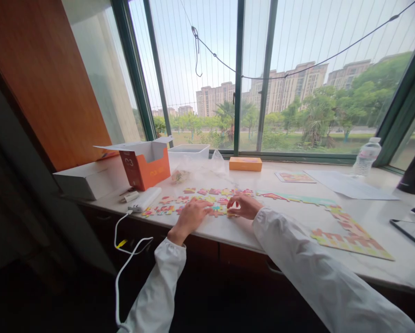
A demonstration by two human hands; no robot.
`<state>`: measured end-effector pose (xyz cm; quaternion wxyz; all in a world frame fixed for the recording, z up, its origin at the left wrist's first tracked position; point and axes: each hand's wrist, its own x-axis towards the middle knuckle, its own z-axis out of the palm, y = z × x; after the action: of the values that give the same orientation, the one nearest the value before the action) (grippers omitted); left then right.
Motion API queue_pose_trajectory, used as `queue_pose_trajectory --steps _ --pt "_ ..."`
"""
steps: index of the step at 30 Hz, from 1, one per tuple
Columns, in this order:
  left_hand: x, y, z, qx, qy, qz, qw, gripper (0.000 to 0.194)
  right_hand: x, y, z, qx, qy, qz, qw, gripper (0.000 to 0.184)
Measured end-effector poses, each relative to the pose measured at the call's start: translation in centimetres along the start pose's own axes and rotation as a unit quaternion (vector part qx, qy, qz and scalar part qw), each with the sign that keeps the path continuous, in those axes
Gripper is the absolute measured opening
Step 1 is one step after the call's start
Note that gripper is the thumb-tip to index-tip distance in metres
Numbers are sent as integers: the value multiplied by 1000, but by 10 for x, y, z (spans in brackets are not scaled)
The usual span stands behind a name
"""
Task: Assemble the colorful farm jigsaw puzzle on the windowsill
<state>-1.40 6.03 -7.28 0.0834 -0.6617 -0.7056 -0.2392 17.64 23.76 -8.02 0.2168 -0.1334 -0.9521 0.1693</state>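
Observation:
My left hand (194, 215) lies with its fingers stretched out over loose jigsaw pieces (165, 210) near the front edge of the counter. Just right of it, my right hand (244, 206) is curled, thumb and fingers pinched on a small puzzle piece (231, 213) that they partly hide. More loose pieces spread in rows around and behind both hands. To the right, a partly joined puzzle (353, 226) runs along the top and right side and part of the bottom, with bare counter inside it.
An orange and white open box (145, 169), a white carton (89, 180) and a clear plastic bin (189, 150) stand at left. A power bank (145, 200) with a white cable (119, 277) lies nearby. Behind are an orange box (245, 163), paper sheets (353, 184) and a water bottle (367, 157).

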Motion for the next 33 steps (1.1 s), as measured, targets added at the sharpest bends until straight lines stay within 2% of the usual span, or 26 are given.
queue_pose_trajectory --steps 4,6,9,11,16,19,24,29,33 --pt "24 -29 -19 71 19 -89 993 32 30 -14 0 -20 22 17 999 7" --pt "39 -54 -30 101 -15 -158 982 36 53 -24 6 -28 24 33 999 8" --pt "54 -94 -35 111 -42 -191 974 53 89 -35 24 -20 21 69 997 13" --pt "57 -117 -30 108 -62 -196 973 59 111 -38 39 -12 16 85 996 18" --pt "57 -156 -3 101 -59 -134 984 50 151 -31 69 -37 18 87 995 24" --pt "59 -166 5 115 -58 -123 984 52 166 -23 79 -41 13 78 996 29" --pt "61 -169 7 118 -60 -109 985 65 178 -16 92 -22 -1 71 997 30" --pt "61 -160 2 140 -48 -70 986 60 181 -13 98 -3 9 67 998 28" --pt "59 -144 -9 143 -33 -45 988 56 180 -13 92 16 27 59 998 25"
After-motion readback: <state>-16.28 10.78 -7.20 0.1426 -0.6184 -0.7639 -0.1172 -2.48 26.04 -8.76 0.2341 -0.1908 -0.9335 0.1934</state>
